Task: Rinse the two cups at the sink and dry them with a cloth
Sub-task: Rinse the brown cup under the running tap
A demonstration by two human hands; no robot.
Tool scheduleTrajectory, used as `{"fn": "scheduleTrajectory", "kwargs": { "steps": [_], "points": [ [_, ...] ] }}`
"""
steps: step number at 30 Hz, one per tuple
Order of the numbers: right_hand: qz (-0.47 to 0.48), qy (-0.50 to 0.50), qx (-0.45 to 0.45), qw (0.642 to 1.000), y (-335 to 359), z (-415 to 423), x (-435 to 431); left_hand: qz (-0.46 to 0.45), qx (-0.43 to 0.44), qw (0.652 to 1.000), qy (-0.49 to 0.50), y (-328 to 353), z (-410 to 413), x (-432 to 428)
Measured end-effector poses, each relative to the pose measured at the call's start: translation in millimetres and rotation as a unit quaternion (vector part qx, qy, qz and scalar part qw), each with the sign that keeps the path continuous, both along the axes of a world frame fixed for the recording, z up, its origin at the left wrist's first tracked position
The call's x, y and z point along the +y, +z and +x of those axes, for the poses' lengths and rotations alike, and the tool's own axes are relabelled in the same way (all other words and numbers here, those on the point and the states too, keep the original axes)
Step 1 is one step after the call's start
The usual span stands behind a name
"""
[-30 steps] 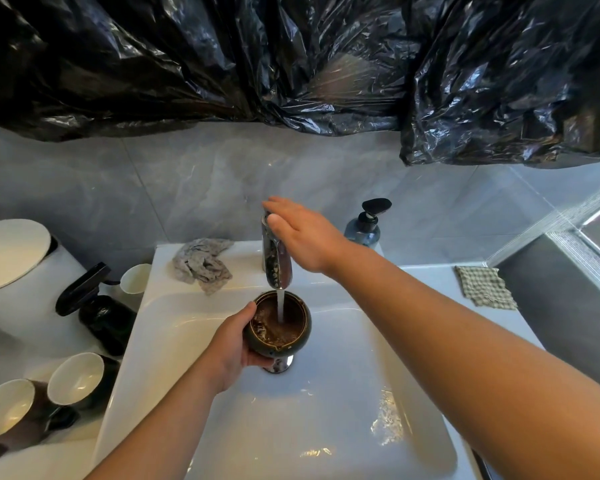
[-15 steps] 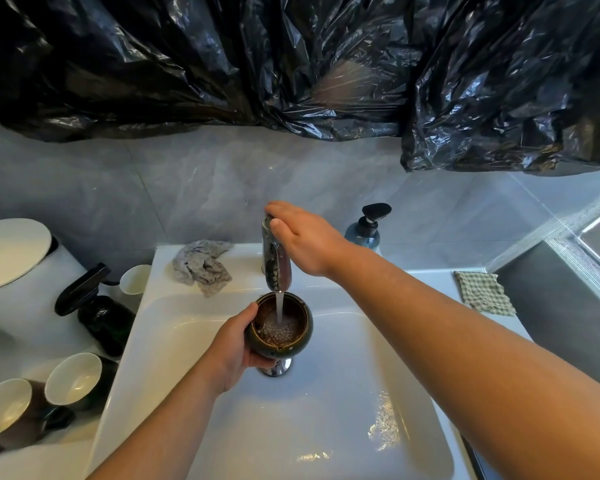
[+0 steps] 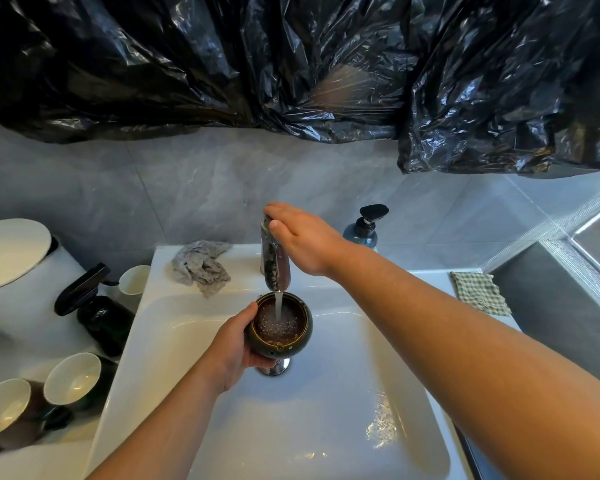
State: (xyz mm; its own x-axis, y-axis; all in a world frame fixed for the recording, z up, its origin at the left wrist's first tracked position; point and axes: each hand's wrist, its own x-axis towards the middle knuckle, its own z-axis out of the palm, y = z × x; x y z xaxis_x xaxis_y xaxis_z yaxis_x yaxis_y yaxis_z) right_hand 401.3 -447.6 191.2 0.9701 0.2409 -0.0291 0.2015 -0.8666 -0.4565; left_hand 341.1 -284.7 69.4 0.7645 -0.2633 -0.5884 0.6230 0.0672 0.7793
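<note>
Your left hand (image 3: 234, 348) is wrapped around the dark green cup (image 3: 280, 327), holding it over the white sink (image 3: 326, 427) under the tap (image 3: 274, 261); your right hand (image 3: 305, 237) lies flat on the tap lever, holding nothing. A second ago the cup held murky brown water; now it is nearly full and foaming, so rinsing is underway. Left of the sink wait other cups (image 3: 73, 379). The grey cloth (image 3: 201, 263) lies far-left on the rim, a checked cloth (image 3: 480, 296) to the right. Nothing blocks either.

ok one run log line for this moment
stage: rinsing | left hand: holds cup under running faucet | right hand: on faucet top
</note>
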Motion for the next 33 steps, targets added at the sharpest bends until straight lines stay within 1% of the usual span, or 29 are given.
{"fn": "scheduleTrajectory", "kwargs": {
  "steps": [10,16,20,22,24,26,28,29,31,33],
  "points": [
    [0.011,-0.009,-0.013,1.000,-4,-5,3,-0.008,0.004,1.000,0.000,-1,-4,4],
    [0.034,-0.017,-0.041,0.998,-13,-15,6,-0.024,0.013,1.000,-0.004,2,-7,8],
    [-0.018,-0.009,-0.074,0.997,-17,-24,5,-0.037,0.015,0.999,-0.005,4,-10,11],
    [-0.023,-0.017,-0.073,0.997,-21,-27,4,-0.040,0.014,0.999,-0.004,4,-12,12],
    [0.031,-0.063,-0.061,0.996,-27,-33,6,-0.041,0.013,0.999,-0.005,4,-13,14],
    [0.114,-0.147,-0.068,0.980,-33,-46,4,-0.045,0.013,0.999,-0.006,4,-14,16],
    [0.130,-0.222,-0.105,0.961,-44,-65,0,-0.045,0.012,0.999,-0.003,4,-15,17],
    [0.127,-0.244,-0.103,0.956,-51,-76,-1,-0.045,0.014,0.999,0.000,4,-16,17],
    [0.133,-0.268,-0.036,0.954,-71,-93,-4,-0.049,0.018,0.999,0.009,4,-18,16],
    [0.173,-0.283,0.063,0.941,-89,-101,-4,-0.054,0.017,0.998,0.013,5,-21,16]
  ]
}}
